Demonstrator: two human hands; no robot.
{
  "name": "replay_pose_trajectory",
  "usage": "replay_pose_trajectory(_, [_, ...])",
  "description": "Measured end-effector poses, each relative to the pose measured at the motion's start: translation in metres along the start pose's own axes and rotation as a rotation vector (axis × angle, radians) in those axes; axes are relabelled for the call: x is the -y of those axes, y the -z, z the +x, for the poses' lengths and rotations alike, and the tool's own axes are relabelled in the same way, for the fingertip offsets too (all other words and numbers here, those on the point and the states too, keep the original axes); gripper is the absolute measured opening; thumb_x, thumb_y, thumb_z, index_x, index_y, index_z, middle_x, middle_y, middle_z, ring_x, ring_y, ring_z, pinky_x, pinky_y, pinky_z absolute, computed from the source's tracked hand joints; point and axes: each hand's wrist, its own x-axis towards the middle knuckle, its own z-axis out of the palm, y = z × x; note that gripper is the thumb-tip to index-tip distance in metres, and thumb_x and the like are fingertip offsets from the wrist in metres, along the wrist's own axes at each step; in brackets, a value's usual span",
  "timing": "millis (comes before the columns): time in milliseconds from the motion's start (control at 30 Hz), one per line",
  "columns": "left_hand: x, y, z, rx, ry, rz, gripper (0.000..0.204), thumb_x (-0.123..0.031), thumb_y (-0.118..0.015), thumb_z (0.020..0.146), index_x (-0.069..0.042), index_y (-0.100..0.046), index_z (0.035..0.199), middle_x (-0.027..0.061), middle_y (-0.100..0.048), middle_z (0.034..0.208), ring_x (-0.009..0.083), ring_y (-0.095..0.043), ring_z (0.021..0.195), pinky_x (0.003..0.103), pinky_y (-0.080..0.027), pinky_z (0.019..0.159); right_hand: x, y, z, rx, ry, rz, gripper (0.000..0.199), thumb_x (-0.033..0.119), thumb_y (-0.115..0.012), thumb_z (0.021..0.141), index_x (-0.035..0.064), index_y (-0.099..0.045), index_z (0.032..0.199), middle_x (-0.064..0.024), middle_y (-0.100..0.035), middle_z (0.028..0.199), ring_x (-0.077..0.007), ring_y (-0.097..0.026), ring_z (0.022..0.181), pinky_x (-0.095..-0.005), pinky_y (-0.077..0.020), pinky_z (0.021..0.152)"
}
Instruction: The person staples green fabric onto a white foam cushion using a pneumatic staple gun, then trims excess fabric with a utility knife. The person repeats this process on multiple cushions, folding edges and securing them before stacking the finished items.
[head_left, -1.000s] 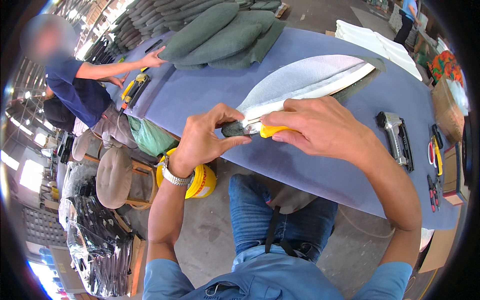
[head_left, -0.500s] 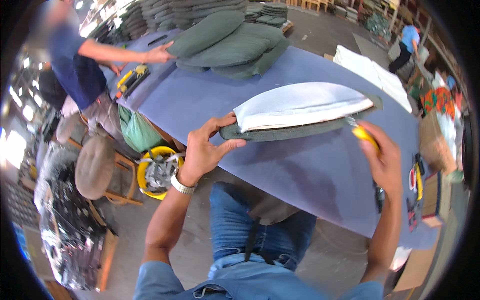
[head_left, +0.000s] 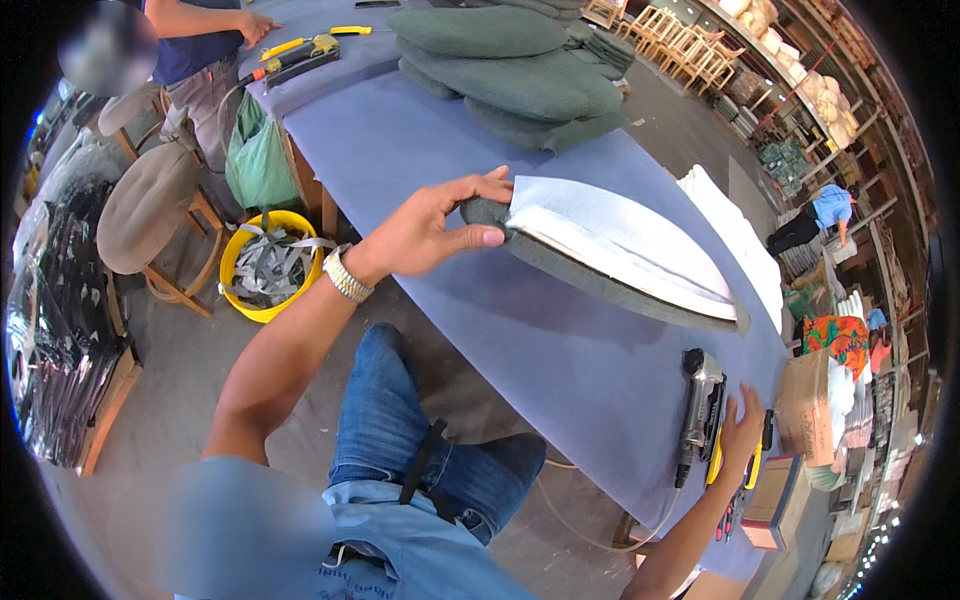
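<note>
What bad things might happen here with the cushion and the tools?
The left hand pinches only one end of the grey cushion panel, so it might sag or slide on the blue table. The right hand reaches beside the staple gun near the table edge; a nudge might knock it off. Its hose hangs by the person's legs and might snag.

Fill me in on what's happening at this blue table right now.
A person seated at the blue table grips one end of a grey seat cushion with white padding with the left hand. The right hand rests beside a staple gun near the table's edge, over a yellow utility knife. Finished grey cushions are stacked at the far end, where another person stands at the table.
</note>
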Motion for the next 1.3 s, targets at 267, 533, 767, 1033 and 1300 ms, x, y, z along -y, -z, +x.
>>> replay_pose_trajectory(267, [0.004,0.009,0.011,-0.039,0.035,-0.075,0.047,-0.009,-0.076,0.095,-0.002,-0.059,0.139,0.0171,-0.056,0.15,0.0301,-0.038,0.153,0.043,-0.03,0.125,0.312,0.09,0.117,-0.25,0.833,0.706,0.036,0.012,-0.081,0.086,0.0112,-0.077,0.121,-0.0113,-0.071,0.13,-0.0317,-0.067,0.118,-0.0414,-0.0517,0.102])
replay_pose_trajectory(533, [0.02,0.014,0.019,-0.043,0.021,-0.171,0.043,-0.009,-0.075,0.096,-0.002,-0.059,0.136,0.0136,-0.059,0.145,0.0261,-0.039,0.152,0.04,-0.032,0.123,0.396,0.067,0.159,-0.054,1.15,0.594,0.031,0.017,-0.075,0.09,0.0113,-0.075,0.12,-0.004,-0.076,0.119,-0.0267,-0.071,0.103,-0.0399,-0.0549,0.089])
replay_pose_trajectory(767, [0.025,0.022,0.019,-0.023,0.068,-0.222,0.042,-0.011,-0.076,0.096,-0.002,-0.061,0.134,0.0125,-0.062,0.143,0.0239,-0.042,0.151,0.039,-0.034,0.123,0.409,0.068,0.167,-0.104,1.277,0.431,0.026,0.015,-0.071,0.09,0.0101,-0.074,0.116,-0.0024,-0.076,0.113,-0.024,-0.072,0.093,-0.0372,-0.0568,0.078])
replay_pose_trajectory(1033, [0.02,0.022,0.018,-0.059,0.087,-0.204,0.043,-0.013,-0.077,0.095,-0.002,-0.063,0.134,0.0144,-0.06,0.147,0.0234,-0.043,0.149,0.038,-0.036,0.121,0.409,0.069,0.169,-0.147,1.315,0.398,0.029,0.01,-0.07,0.089,0.009,-0.075,0.118,-0.0061,-0.077,0.108,-0.0256,-0.073,0.087,-0.0378,-0.0584,0.075])
replay_pose_trajectory(1300, [0.003,0.02,0.023,-0.039,0.095,-0.09,0.043,-0.011,-0.077,0.094,-0.003,-0.065,0.135,0.014,-0.059,0.151,0.0293,-0.044,0.15,0.041,-0.037,0.121,0.411,0.052,0.168,-0.343,1.332,0.378,0.027,0.011,-0.068,0.083,0.0068,-0.068,0.111,-0.0027,-0.065,0.086,-0.021,-0.068,0.072,-0.034,-0.0551,0.064])
